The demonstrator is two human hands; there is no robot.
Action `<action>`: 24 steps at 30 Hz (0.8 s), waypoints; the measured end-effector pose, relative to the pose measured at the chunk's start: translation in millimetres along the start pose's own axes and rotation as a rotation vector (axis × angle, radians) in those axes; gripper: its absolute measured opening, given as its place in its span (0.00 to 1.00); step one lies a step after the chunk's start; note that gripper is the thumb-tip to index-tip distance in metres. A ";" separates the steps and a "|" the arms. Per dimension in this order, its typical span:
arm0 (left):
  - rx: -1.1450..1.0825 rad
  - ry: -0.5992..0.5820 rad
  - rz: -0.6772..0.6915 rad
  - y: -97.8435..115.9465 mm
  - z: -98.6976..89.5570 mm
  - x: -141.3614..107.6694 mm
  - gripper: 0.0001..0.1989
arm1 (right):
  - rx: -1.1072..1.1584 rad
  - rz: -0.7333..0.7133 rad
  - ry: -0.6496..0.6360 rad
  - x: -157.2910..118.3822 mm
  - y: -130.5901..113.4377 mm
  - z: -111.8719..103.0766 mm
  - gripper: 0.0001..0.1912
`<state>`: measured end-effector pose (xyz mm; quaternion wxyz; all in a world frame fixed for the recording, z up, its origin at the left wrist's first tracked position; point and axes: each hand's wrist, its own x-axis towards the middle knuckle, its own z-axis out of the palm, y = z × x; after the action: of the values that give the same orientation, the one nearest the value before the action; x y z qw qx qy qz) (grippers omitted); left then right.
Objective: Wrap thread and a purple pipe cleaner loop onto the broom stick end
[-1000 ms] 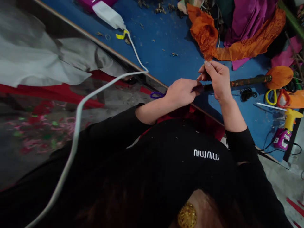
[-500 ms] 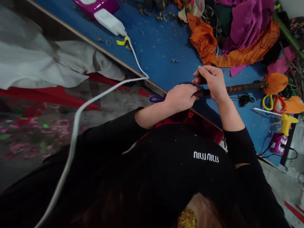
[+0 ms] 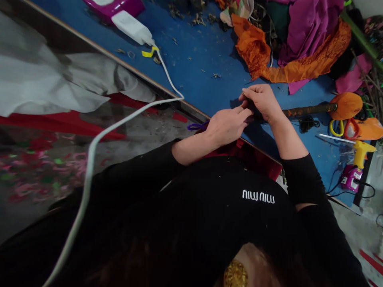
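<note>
Near the front edge of the blue table, my left hand has its fingers wrapped round the dark end of a long rod. My right hand is bent just beside it, thumb and fingers pinched together close to the left fingertips; what they pinch is too small and dark to make out. The rod runs right beneath the right wrist and ends in a round orange piece. A small tangle of black cord lies just below the rod.
Orange cloth and magenta cloth lie at the back right. Scissors with yellow handles and a yellow glue gun are at the right. A white power strip has its cable crossing the table edge at left.
My right hand has shifted slightly left, bringing its fingertips closer to my left hand. My left hand still holds the rod's end. The view has shifted slightly.
</note>
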<state>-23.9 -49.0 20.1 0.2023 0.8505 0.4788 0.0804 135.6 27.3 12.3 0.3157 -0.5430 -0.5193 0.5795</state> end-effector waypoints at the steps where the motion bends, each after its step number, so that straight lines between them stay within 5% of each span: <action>1: 0.006 0.010 0.006 -0.5 1.4 0.5 0.20 | -0.004 -0.002 0.004 0.0 0.6 0.3 0.16; 7: -0.062 0.063 -0.025 -0.2 6.9 2.3 0.20 | -0.022 -0.069 0.074 -2.4 -5.3 -1.8 0.18; 10: -0.157 0.092 -0.078 -3.6 4.6 1.5 0.21 | -0.045 -0.147 0.128 -18.8 -17.9 -24.3 0.18; 17: -0.297 0.147 -0.124 -23.0 -16.9 -6.3 0.18 | -0.186 -0.176 0.315 -95.3 -44.2 -155.5 0.14; 19: -0.314 0.145 -0.128 -28.3 -23.6 -9.0 0.18 | -0.247 -0.169 0.471 -111.8 -47.1 -193.1 0.16; 24: -0.318 0.136 -0.134 -37.8 -34.8 -15.5 0.18 | -0.335 -0.389 0.760 -132.0 -62.3 -246.7 0.17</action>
<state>-73.2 -35.5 36.6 0.3062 0.7666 0.5284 0.1984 387.3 -15.3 142.8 0.4946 -0.6531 -0.5455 0.1769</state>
